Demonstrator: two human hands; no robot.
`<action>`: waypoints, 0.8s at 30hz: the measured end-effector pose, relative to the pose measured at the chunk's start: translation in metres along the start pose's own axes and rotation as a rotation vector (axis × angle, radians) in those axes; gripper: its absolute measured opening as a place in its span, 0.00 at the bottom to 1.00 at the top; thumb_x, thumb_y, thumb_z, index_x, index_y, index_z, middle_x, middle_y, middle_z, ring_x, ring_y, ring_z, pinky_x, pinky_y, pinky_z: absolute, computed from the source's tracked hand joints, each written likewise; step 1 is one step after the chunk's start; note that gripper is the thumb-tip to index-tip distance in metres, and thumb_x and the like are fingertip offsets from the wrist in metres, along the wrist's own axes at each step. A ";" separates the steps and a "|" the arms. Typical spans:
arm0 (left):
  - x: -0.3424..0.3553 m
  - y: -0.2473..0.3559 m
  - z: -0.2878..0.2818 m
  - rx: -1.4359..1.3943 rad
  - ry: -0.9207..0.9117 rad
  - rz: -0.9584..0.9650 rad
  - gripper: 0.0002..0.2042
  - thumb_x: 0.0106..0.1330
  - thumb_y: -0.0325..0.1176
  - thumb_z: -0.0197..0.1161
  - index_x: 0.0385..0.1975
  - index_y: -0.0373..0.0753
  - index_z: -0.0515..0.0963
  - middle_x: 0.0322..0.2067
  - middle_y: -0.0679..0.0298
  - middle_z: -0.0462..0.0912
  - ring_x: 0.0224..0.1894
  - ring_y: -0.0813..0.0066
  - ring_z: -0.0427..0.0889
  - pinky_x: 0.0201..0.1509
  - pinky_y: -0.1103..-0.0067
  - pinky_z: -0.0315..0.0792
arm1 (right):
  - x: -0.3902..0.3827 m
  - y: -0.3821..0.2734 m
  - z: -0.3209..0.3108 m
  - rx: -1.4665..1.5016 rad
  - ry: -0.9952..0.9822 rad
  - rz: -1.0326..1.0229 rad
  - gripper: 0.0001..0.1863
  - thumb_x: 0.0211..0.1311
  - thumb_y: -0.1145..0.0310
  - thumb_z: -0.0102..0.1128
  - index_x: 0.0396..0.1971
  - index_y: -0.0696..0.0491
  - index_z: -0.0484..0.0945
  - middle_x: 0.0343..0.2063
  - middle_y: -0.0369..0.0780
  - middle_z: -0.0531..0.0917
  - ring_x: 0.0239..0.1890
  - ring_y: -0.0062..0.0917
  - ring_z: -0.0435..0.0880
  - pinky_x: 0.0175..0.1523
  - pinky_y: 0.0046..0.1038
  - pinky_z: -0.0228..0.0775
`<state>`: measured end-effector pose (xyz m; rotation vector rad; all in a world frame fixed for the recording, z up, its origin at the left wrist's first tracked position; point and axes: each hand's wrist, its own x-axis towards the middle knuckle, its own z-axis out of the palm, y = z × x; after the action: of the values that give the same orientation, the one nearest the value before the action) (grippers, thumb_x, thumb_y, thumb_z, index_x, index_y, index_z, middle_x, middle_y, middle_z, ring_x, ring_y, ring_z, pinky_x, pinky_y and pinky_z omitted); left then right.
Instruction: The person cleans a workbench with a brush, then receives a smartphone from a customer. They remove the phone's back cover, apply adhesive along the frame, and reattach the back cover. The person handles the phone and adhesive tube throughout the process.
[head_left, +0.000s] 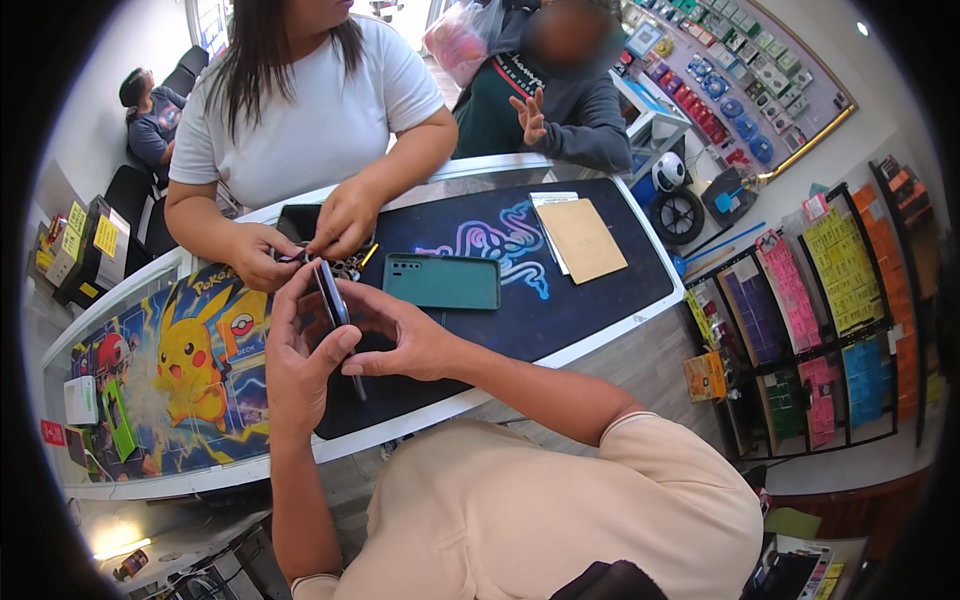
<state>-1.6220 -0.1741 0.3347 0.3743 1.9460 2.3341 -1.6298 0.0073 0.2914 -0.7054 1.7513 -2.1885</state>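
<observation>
A thin dark smartphone (330, 295) is tilted almost edge-on over the counter, between my two hands. My left hand (297, 365) grips it from the left, thumb at its edge. From the right, my right hand (410, 335) closes on its lower part with fingers and thumb. Just right of them, a dark green phone case (442, 282) lies flat on the black mat (590, 320). Beyond the phone, another person's hands (345, 217) handle a small item, too hidden to name, close to a cluster that looks like keys (350, 266).
A tan card or envelope (585, 240) lies on white paper at the mat's right. A colourful cartoon mat (215, 380) covers the counter's left part. Two people face me across the white-edged counter (600, 335). Racks of coloured packets (845, 275) stand at right.
</observation>
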 end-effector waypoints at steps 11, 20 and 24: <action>-0.015 -0.012 -0.022 -0.061 0.077 0.056 0.46 0.57 0.46 0.81 0.73 0.36 0.65 0.61 0.58 0.73 0.64 0.68 0.74 0.69 0.70 0.69 | 0.011 -0.004 0.010 -0.154 -0.105 0.055 0.54 0.60 0.61 0.78 0.79 0.55 0.52 0.63 0.46 0.77 0.63 0.29 0.77 0.71 0.35 0.68; -0.014 -0.018 -0.019 -0.137 0.054 0.065 0.40 0.64 0.40 0.77 0.72 0.35 0.64 0.62 0.61 0.70 0.64 0.71 0.73 0.69 0.73 0.69 | 0.011 -0.001 0.016 -0.064 -0.083 0.087 0.53 0.63 0.67 0.76 0.80 0.54 0.48 0.67 0.45 0.73 0.66 0.28 0.75 0.72 0.34 0.65; -0.001 -0.021 -0.014 -0.116 0.023 0.045 0.37 0.65 0.38 0.76 0.71 0.34 0.66 0.59 0.60 0.75 0.61 0.73 0.75 0.66 0.75 0.69 | 0.006 0.010 0.014 0.120 -0.046 0.103 0.50 0.66 0.73 0.71 0.81 0.53 0.49 0.68 0.41 0.72 0.67 0.25 0.73 0.70 0.33 0.68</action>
<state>-1.6262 -0.1841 0.3114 0.3871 1.8201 2.4756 -1.6287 -0.0094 0.2849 -0.6180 1.5827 -2.1701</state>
